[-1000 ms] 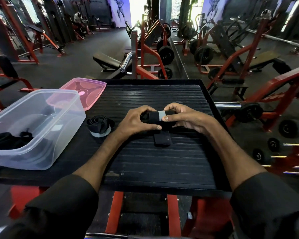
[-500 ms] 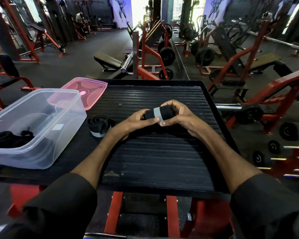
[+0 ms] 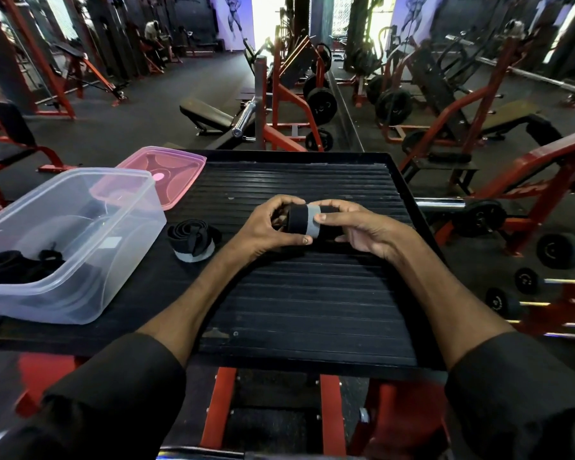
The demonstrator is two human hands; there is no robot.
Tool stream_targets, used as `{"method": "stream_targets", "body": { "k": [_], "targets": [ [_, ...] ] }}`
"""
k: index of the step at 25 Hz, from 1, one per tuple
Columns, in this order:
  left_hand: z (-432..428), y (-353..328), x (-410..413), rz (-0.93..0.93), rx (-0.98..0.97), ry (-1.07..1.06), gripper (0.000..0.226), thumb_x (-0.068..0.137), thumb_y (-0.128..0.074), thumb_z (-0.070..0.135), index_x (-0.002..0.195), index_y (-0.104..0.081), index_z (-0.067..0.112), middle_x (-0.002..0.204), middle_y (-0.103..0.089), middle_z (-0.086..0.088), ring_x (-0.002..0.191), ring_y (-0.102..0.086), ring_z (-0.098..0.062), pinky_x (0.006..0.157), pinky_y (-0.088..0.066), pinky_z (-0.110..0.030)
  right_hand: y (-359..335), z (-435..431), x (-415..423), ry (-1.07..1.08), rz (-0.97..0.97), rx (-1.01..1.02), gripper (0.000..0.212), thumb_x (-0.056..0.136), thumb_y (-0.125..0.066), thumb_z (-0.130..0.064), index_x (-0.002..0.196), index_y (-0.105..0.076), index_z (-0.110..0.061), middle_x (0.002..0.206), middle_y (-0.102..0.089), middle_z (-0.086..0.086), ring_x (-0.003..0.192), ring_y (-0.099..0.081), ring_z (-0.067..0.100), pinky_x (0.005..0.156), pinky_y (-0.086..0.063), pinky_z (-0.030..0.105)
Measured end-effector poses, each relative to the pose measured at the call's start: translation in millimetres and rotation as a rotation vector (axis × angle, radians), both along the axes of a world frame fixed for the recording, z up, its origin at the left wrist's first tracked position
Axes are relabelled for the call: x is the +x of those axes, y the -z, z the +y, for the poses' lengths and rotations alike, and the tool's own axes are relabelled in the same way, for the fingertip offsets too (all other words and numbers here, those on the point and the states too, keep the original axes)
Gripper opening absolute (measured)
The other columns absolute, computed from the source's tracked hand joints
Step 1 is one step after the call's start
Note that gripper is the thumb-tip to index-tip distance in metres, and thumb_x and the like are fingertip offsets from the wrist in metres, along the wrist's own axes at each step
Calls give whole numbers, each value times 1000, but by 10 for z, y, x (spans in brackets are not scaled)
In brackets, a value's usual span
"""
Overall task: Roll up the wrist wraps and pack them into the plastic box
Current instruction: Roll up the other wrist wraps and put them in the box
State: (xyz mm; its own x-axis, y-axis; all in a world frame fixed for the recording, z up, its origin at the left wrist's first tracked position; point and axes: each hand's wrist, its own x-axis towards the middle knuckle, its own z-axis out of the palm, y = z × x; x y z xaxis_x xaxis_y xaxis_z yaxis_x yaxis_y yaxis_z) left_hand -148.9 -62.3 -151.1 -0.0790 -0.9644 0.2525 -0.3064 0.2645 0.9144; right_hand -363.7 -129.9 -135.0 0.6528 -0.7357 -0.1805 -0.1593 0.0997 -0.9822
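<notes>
A black wrist wrap with a grey band [image 3: 304, 220], fully rolled, is held just above the ribbed black platform [image 3: 306, 300]. My left hand [image 3: 269, 227] grips its left end and my right hand [image 3: 356, 227] grips its right end. A second rolled black wrap with a grey edge [image 3: 193, 240] lies on the platform to the left of my hands. The clear plastic box [image 3: 80, 260] stands at the left edge with black wraps [image 3: 14, 267] in its near corner.
The box's pink lid [image 3: 176, 171] lies flat behind the box at the platform's far left corner. Red gym machines, benches and weight plates fill the floor beyond and to the right. A person sits far off at the back left.
The loose tail that hung down onto the platform has been wound in. The finished roll has been lifted slightly and both hands have shifted their hold on its ends.
</notes>
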Motion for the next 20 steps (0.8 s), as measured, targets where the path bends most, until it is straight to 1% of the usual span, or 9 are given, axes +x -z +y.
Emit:
{"method": "stream_targets", "body": {
  "k": [3,5,7,9,11,13,15,17,20],
  "targets": [
    [-4,-13,5,-124,-64,-21,65,62,-94,10,116,-62,28,117,-62,14,106,-60,9,91,-47,-11,25,-18,-6,3,17,2,53,76,-81,-19,126,-65,-22,117,-69,-2,110,-61,14,97,-40,37],
    [10,-16,22,-213,-110,2,67,63,-94,17,121,-62,25,120,-63,11,112,-60,3,95,-45,-12,20,-18,-23,-16,2,24,60,70,-83,-11,128,-65,-15,117,-70,4,112,-64,19,104,-44,37],
    [38,-12,39,-380,-230,70,66,65,-93,26,124,-62,19,119,-66,7,111,-63,-4,96,-46,-17,18,4,-38,-91,106,-28,65,69,-86,-1,130,-62,-8,120,-69,10,117,-64,23,105,-48,31],
    [71,-22,56,-546,-330,111,65,69,-90,38,124,-62,17,119,-68,6,109,-64,-9,95,-48,-24,-5,44,-40,-154,232,-92,63,73,-85,2,131,-61,-7,128,-67,14,122,-63,23,104,-49,26],
    [79,-32,76,-659,-408,72,65,73,-85,45,127,-62,17,124,-67,4,114,-62,-12,98,-47,-30,-22,59,-35,-153,258,-126,59,75,-84,2,129,-62,-6,128,-68,16,119,-65,23,100,-52,24],
    [75,-18,85,-652,-440,-6,68,74,-84,45,132,-61,16,129,-66,2,119,-61,-14,102,-47,-34,-4,52,-1,-78,197,-160,59,71,-86,2,125,-63,-4,124,-70,17,114,-68,23,98,-54,27],
    [51,-2,88,-505,-407,-71,69,71,-86,40,131,-62,15,127,-67,0,118,-63,-14,102,-50,-39,29,28,29,4,118,-183,66,66,-89,5,125,-62,-6,125,-69,15,116,-67,24,102,-54,34],
    [20,22,112,-377,-357,-99,68,67,-87,38,126,-65,13,122,-70,-1,114,-66,-13,101,-52,-40,44,13,50,14,90,-198,71,65,-89,7,128,-59,-7,130,-65,13,121,-64,24,105,-53,37],
    [4,33,121,-351,-303,-85,63,66,-91,31,121,-68,13,118,-72,2,111,-67,-10,101,-52,-38,-2,21,0,-74,115,-149,68,72,-85,4,131,-56,-12,135,-62,8,125,-60,19,106,-50,29]
  ]
}}
